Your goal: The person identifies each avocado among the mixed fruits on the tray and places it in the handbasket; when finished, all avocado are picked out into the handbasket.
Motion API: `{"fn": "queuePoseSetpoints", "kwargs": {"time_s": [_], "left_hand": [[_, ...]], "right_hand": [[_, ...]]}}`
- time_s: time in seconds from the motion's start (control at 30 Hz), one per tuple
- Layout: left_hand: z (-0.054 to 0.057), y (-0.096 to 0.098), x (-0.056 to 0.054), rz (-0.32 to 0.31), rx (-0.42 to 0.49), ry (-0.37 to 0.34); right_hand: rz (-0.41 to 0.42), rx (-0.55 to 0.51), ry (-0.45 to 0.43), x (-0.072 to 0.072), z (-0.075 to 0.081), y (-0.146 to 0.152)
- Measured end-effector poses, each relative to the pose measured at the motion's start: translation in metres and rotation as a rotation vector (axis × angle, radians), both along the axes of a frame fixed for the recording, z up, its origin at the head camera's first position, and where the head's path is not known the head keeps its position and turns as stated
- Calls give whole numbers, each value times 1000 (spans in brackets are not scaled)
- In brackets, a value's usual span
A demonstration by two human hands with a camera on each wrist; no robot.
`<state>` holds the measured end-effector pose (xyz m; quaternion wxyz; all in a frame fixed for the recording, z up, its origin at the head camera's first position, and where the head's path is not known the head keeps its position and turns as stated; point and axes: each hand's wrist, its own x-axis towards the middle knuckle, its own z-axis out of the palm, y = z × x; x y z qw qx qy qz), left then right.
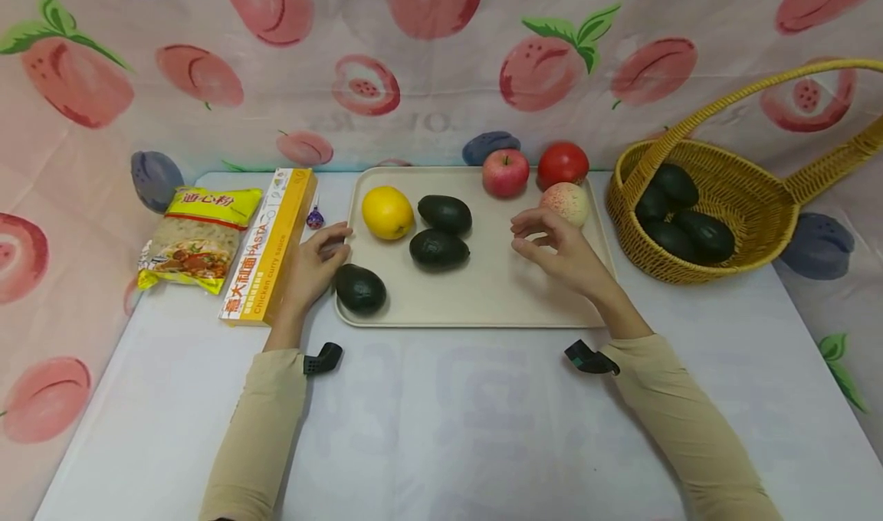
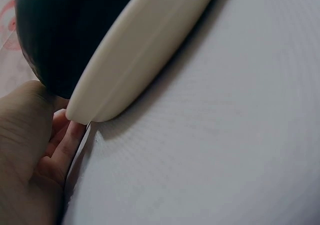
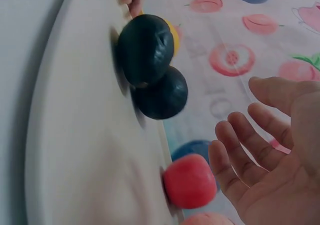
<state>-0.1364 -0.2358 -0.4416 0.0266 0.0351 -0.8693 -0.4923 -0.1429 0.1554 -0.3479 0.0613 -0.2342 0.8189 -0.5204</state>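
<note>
Beige tray [image 1: 497, 295], left grip [image 1: 313, 264] loosely touching, right grip [image 1: 564, 249] relaxed above

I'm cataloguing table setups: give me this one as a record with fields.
beige rectangular tray: three dark green oval avocados, yellow lemon, pinkish apple, round red fruit, pale speckled peach
yellow woven basket: right of tray, holding further avocados
left hand: at tray's left edge
right hand: above tray near peach, holding nothing
left of tray: white and yellow pasta box, yellow and clear bag, small purple object
</note>
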Motion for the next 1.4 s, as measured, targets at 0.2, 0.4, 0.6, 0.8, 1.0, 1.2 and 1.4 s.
{"fn": "queuePoseSetpoints", "kwargs": {"time_s": [0.2,0.4,0.6,0.8,1.0,1.2,1.4], "left_hand": [[0,1,0,2,1,-3],[-1,1,0,3,11,15],[-1,1,0,7,15,10],[0,1,0,6,6,8],[0,1,0,6,5,7],[-1,0,0,6,10,4],[0,0,0,6,7,4]], "right_hand": [[37,-1,-12,1,-2,-13],[52,7,-30,-3,-14,-23],[67,13,14,-15,-44,-28],[88,38,95,-18,-52,-36],[115,92,169,-19,-53,-48],[122,123,221,-18,-53,-62],[89,224,278,-15,-52,-77]]}}
